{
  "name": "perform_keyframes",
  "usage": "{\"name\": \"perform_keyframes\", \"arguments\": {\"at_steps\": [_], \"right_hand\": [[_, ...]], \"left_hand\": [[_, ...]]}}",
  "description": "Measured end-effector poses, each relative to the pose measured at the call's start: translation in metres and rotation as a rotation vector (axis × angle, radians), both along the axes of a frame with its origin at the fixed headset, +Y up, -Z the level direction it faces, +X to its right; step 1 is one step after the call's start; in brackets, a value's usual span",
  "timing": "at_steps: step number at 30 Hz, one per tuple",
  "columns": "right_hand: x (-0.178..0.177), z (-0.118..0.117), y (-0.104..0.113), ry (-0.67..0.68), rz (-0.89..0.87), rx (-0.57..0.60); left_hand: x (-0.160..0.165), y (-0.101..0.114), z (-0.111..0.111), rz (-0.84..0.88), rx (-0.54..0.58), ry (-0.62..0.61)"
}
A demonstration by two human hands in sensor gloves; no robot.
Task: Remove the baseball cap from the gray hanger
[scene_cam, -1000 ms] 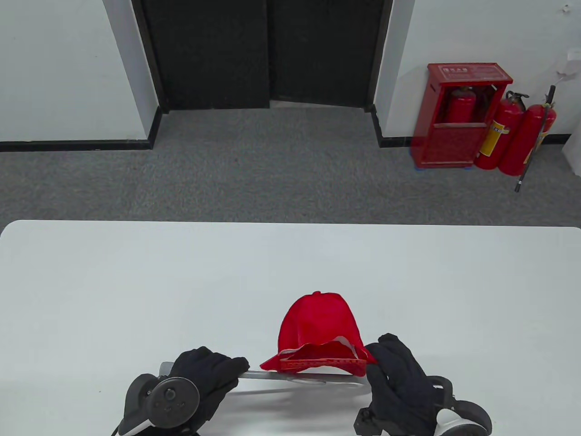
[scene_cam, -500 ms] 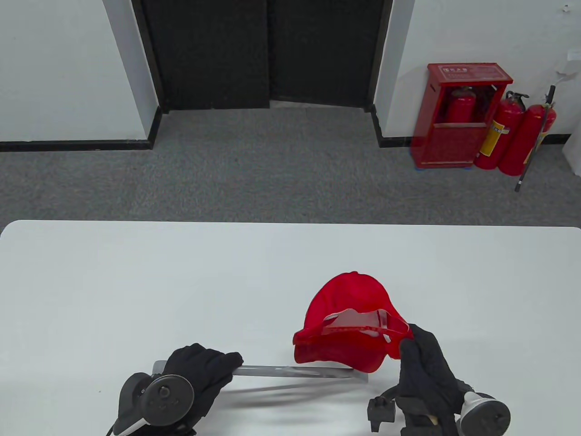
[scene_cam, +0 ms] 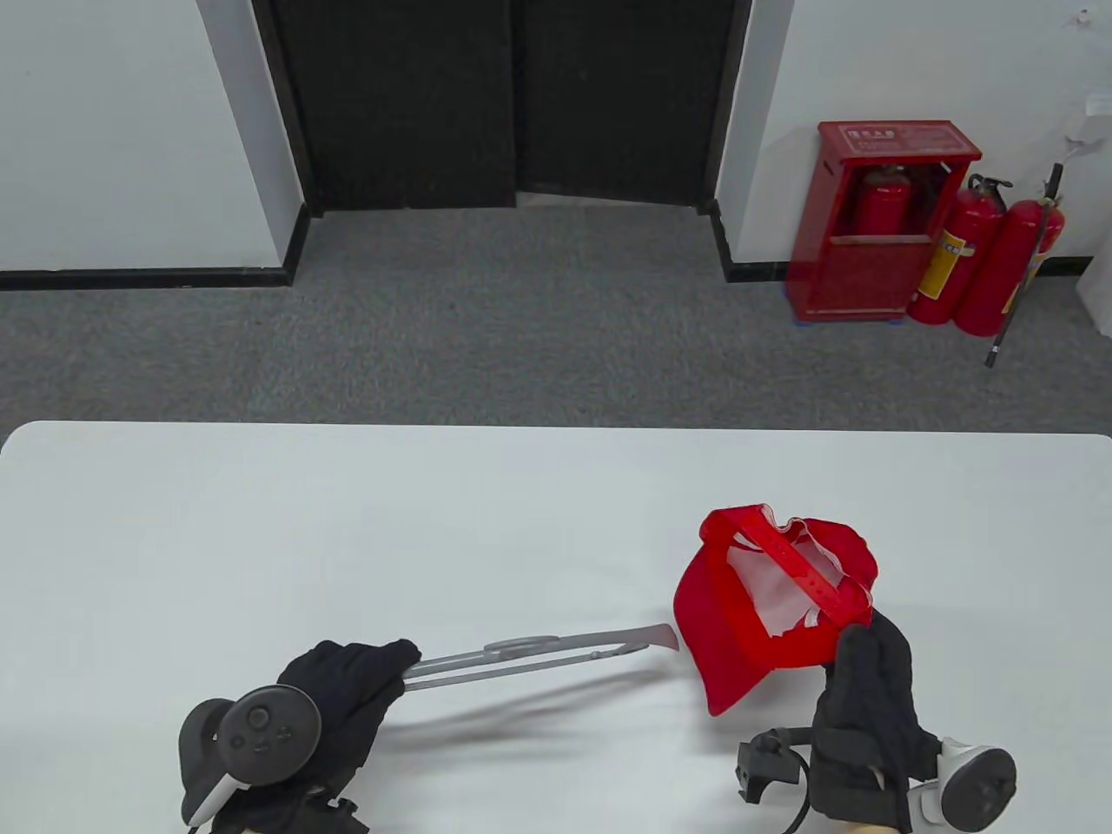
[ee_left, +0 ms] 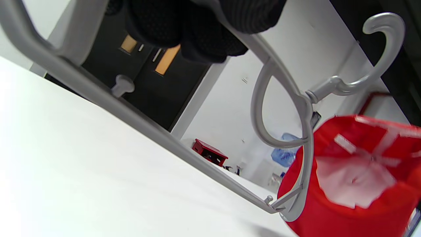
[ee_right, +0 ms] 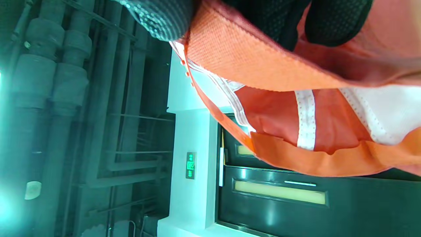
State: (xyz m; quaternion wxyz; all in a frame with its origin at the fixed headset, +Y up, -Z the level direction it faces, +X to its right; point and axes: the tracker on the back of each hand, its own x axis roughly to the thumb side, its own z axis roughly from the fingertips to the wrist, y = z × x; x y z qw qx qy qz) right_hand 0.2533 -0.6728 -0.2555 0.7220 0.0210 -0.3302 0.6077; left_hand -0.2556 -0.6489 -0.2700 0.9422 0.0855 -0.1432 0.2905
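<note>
The red baseball cap (scene_cam: 747,621) hangs from my right hand (scene_cam: 864,669) above the table's right part, turned so its white-lined inside and strap face up. It is clear of the gray hanger (scene_cam: 539,651), just right of the hanger's tip. My left hand (scene_cam: 352,678) grips the hanger's left end and holds it lifted off the table. In the left wrist view my fingers (ee_left: 200,36) wrap the hanger (ee_left: 164,138), whose hook (ee_left: 381,49) stands free, with the cap (ee_left: 355,177) beyond its far end. In the right wrist view my fingers (ee_right: 279,19) pinch the cap's edge (ee_right: 263,62).
The white table (scene_cam: 347,521) stretches wide to the left and back. Beyond its far edge are gray carpet, dark doors, and a red extinguisher cabinet (scene_cam: 877,217) with extinguishers at the back right.
My right hand has pulled the cap off the hanger's right end and carried it right and up, turning it inside-up. My left hand has shifted the hanger left and tilted it.
</note>
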Motion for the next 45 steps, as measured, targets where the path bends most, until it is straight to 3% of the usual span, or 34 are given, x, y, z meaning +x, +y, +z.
{"name": "perform_keyframes", "arguments": {"at_steps": [8, 18, 20, 24, 30, 45], "right_hand": [[-0.003, -0.015, -0.030, 0.069, 0.009, -0.157], [0.025, -0.027, -0.062, 0.013, -0.126, -0.377], [0.029, -0.029, -0.067, 0.031, -0.126, -0.464], [0.033, -0.029, -0.069, 0.011, -0.137, -0.519], [0.033, -0.024, -0.061, -0.038, -0.100, -0.500], [0.029, -0.014, -0.037, -0.092, -0.075, -0.265]], "left_hand": [[-0.013, -0.003, -0.004, 0.073, -0.020, 0.075], [-0.020, -0.006, -0.006, 0.109, -0.017, 0.126], [-0.021, -0.007, -0.007, 0.116, -0.026, 0.128], [-0.024, -0.008, -0.008, 0.133, -0.045, 0.128], [-0.026, -0.008, -0.008, 0.135, -0.043, 0.150], [-0.036, -0.019, -0.014, 0.124, -0.021, 0.262]]}}
